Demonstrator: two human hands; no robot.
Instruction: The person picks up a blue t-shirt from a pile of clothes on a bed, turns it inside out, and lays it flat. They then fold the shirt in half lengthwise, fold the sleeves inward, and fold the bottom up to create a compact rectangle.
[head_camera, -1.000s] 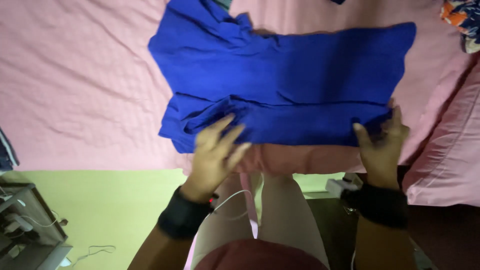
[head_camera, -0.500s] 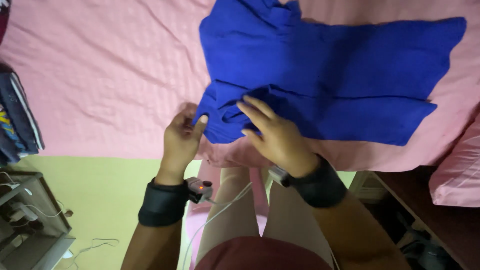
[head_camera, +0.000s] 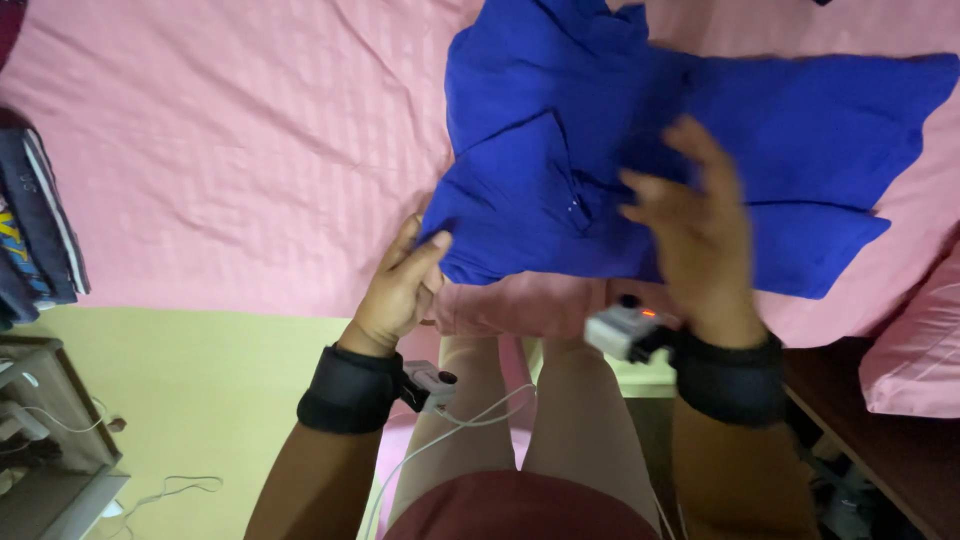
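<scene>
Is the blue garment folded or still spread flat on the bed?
Partly folded: the blue garment has a flap doubled over near the left hand, layered edges visible.

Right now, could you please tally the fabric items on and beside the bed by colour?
Blue: 1, the royal-blue cloth garment, its near corner pinched by the left hand, with the right hand over it.
Pink: 2, the pink bedsheet and the pink pillow.
Dark: 1, the stack of dark folded clothes.
Total: 4.

Home bedroom: I'm at a bed (head_camera: 230, 170) with pink sheet, pink pillow (head_camera: 915, 350) at right, folded clothes (head_camera: 35, 240) stacked left, green floor (head_camera: 190, 400).
</scene>
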